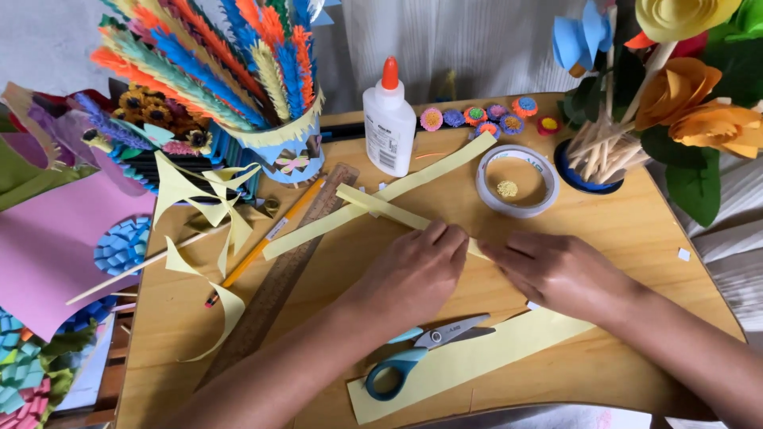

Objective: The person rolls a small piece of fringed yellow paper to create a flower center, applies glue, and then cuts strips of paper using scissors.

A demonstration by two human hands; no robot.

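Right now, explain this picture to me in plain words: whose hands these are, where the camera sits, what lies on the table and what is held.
There is no machine here. One person works with bare hands, and the single camera sits on their head, looking down.

The left hand and right hand both press on a narrow pale yellow paper strip on the wooden table. A longer yellow strip crosses beneath it.

Nearer the person lie blue-handled scissors on a wide yellow paper piece. Also on the table: a wooden ruler, a pencil, a white glue bottle, a tape roll and small paper flowers. A pot of bright paper feathers stands behind.
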